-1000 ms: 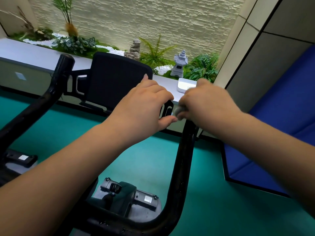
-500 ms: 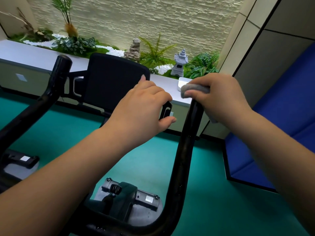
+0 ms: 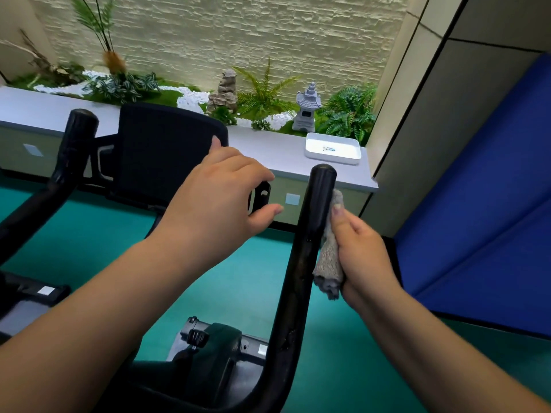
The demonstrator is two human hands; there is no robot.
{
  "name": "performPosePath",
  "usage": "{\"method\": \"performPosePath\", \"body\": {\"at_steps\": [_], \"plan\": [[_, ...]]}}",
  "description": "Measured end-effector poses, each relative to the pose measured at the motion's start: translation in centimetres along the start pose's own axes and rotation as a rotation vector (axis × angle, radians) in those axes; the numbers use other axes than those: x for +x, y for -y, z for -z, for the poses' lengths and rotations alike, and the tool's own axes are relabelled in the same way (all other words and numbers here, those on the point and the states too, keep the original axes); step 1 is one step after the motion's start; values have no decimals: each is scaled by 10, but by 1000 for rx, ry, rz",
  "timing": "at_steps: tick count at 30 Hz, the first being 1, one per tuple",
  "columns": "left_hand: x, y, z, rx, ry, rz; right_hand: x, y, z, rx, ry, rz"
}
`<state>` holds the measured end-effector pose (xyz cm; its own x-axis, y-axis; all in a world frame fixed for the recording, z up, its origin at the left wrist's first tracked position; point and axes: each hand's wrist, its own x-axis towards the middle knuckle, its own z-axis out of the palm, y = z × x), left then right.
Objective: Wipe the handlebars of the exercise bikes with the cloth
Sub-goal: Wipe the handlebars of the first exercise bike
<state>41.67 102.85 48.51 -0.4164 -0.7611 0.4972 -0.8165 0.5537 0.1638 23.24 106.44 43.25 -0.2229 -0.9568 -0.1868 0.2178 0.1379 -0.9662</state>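
Note:
The exercise bike's black right handlebar (image 3: 310, 234) rises from the lower middle to a rounded tip. A grey cloth (image 3: 329, 257) lies against its right side, and my right hand (image 3: 362, 257) grips that cloth and presses it to the bar below the tip. The black left handlebar (image 3: 70, 162) stands at the left, untouched. My left hand (image 3: 217, 204) curls round the right edge of the black console panel (image 3: 161, 156) between the bars.
A grey ledge (image 3: 268, 150) with a white tray (image 3: 332, 148), plants and a small stone lantern (image 3: 308, 107) runs behind the bike. Blue padding (image 3: 483, 204) stands at the right. The floor is teal. The bike's base (image 3: 214, 353) sits below.
My right hand slid with the cloth from over the tip of the right handlebar down its right side, uncovering the tip. My left hand stayed on the console.

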Motion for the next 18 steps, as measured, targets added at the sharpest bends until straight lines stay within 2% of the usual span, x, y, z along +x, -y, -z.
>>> {"method": "performPosePath", "body": {"at_steps": [7, 11, 15, 18], "plan": [[0, -1, 2, -9, 20, 14, 20, 16, -4, 149, 23, 47], [-1, 0, 1, -23, 20, -1, 2, -5, -1, -23, 2, 63], [-5, 2, -1, -43, 4, -12, -31, -38, 5, -174, -109, 72], [-9, 4, -2, -55, 20, -6, -24, -37, 7, -245, -183, 218]]}}
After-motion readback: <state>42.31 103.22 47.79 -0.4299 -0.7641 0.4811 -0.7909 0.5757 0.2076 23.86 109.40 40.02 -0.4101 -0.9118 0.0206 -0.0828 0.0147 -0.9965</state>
